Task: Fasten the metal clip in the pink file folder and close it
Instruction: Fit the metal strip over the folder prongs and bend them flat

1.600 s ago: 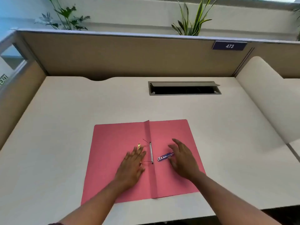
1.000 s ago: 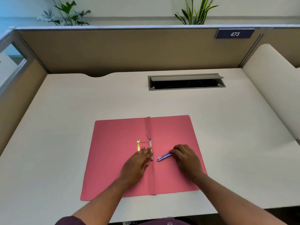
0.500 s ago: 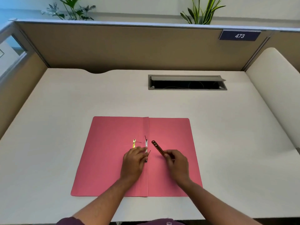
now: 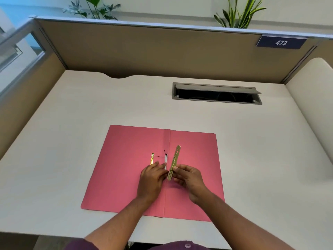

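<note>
One open pink folder [image 4: 126, 177], right hand [image 4: 189, 179] pinching one brass bar [image 4: 174, 162], left hand [image 4: 153, 177] pressing flat.

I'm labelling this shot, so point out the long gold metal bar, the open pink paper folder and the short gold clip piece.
long gold metal bar [image 4: 175, 160], head view, mid-length
open pink paper folder [image 4: 124, 150], head view, left flap
short gold clip piece [image 4: 152, 158], head view, middle

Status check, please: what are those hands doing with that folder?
Right hand pinching brass clip bar. Left hand pressing near spine. Pink folder open. Nothing blocking.
</note>
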### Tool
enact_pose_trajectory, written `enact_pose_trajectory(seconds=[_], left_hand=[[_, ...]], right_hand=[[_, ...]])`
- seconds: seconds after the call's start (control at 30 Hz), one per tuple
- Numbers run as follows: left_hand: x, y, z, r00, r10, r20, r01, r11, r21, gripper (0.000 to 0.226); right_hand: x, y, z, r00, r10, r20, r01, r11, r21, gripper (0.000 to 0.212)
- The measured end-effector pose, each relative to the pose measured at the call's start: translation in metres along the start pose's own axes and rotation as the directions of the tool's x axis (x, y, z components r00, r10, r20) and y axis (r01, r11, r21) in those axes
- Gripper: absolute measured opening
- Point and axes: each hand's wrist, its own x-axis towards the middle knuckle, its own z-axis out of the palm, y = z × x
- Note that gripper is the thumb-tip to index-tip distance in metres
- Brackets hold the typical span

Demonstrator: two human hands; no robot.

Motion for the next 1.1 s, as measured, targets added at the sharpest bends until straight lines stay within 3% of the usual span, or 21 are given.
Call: enact_pose_trajectory(seconds=[0.33, 1.1], left_hand=[[-0.001, -0.001, 0.001, 1.0, 0.001, -0.004, -0.001, 1.0, 0.009, 0.018], [-0.004, -0.005, 0.006, 1.0, 0.023, -0.017, -0.024, 1.0, -0.012, 0.019]], right_hand=[[0.003, -0.013, 0.004, 0.999, 0.025, -0.038, -0.024, 0.999, 0.029, 0.011], [0.011, 0.0, 0.001, 1.0, 0.031, 0.005, -0.03, 0.992, -0.121, 0.006]])
